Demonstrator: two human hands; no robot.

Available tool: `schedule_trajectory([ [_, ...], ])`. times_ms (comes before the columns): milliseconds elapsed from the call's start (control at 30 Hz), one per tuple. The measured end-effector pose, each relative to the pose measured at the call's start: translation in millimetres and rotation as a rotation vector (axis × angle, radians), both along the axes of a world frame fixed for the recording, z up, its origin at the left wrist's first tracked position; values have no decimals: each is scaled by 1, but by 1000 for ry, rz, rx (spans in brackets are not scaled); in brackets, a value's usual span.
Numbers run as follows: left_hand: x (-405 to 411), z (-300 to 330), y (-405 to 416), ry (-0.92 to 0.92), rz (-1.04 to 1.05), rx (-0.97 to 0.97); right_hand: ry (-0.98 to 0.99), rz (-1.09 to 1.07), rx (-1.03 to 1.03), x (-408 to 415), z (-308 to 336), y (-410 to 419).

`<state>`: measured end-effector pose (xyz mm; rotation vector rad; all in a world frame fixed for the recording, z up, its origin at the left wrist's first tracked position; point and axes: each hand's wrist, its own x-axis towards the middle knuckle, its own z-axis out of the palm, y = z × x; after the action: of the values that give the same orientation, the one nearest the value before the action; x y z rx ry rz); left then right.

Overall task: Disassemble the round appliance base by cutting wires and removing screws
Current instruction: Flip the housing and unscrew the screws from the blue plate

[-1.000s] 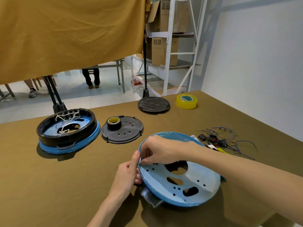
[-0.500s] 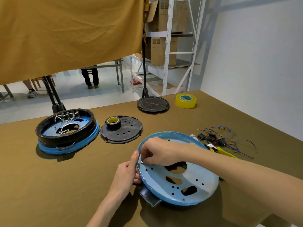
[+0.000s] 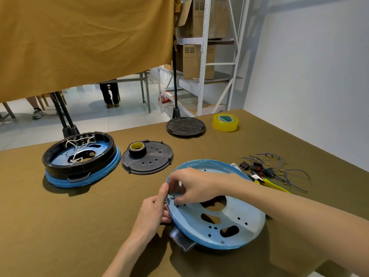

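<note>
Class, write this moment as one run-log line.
step: removing screw | left hand: grips rim of blue base plate | right hand: pinches small screw at plate edge | pliers: on table, unused

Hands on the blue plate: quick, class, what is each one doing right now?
Left hand: grips the rim of the tilted blue plate.
Right hand: fingertips pinch a small screw on it.
</note>
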<state>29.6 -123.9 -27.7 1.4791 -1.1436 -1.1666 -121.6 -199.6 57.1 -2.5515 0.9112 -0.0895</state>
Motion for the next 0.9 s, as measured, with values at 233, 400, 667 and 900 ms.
schedule_trajectory([
  [233, -1, 1, 0, -2, 7, 5, 56, -26, -5, 4, -2, -1],
  [400, 0, 0, -1, 12, 10, 12, 19, -18, -6, 3, 2, 0],
  [667, 1, -2, -2, 7, 1, 10, -30, 29, -20, 1, -1, 2],
  [900, 1, -2, -3, -7, 8, 12, -29, -74, -75, 2, -11, 4],
])
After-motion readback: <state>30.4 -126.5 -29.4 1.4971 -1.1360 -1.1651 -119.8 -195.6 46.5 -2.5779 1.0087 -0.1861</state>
